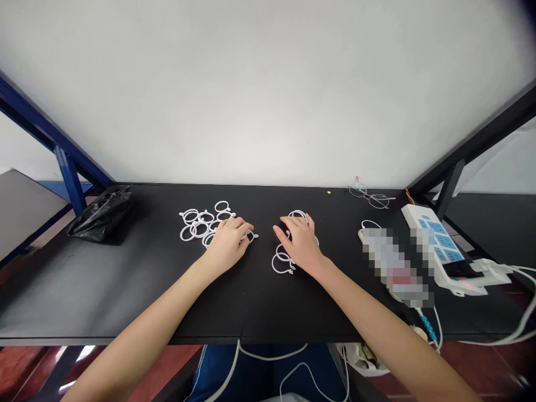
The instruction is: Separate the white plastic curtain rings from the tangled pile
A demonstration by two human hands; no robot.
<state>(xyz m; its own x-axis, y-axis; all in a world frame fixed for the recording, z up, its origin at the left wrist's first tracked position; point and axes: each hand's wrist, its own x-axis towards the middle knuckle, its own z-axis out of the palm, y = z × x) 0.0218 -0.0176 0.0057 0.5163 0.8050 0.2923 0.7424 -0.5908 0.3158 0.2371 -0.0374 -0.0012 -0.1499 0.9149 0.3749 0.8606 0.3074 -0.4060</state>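
Observation:
White plastic rings with small tabs, like curtain rings, lie in two groups on the black table. My left hand [228,243] rests at the right side of the left group of rings [200,228]. Its fingers are curled, and a white ring [252,236] sticks out between thumb and fingertips. Over the smaller right group of rings [282,263] lies my right hand [304,241], palm down, with thumb and fingers apart. It covers part of those rings, so what its palm touches is hidden.
A crumpled black plastic bag [103,215] lies at the far left. To the right are eyeglasses [378,201], a blurred-out phone [393,265] on a cable, and a white power strip [439,245] with plugs. A white wall [259,111] stands behind the table [146,301].

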